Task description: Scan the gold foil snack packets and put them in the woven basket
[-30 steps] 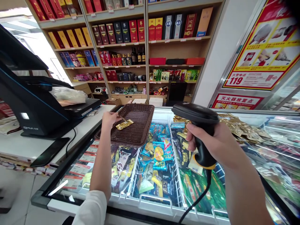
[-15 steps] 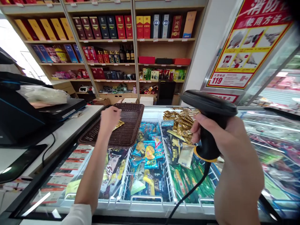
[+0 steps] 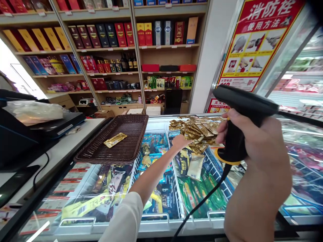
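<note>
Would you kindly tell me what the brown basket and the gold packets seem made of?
Brown basket: woven strands, possibly plastic, faintly glossy, judging by its lattice.
Gold packets: likely shiny metallic film, given bright glints and creases.

Shop: stocked shelves (image 3: 169,56), barcode scanner (image 3: 244,98)

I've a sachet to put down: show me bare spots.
Bare: inside the wicker basket, between its gold sachet and right rim; also white counter between scale and basket. Crowded: gold sachet heap, left hand at its near edge, right hand holding barcode scanner alongside.
</note>
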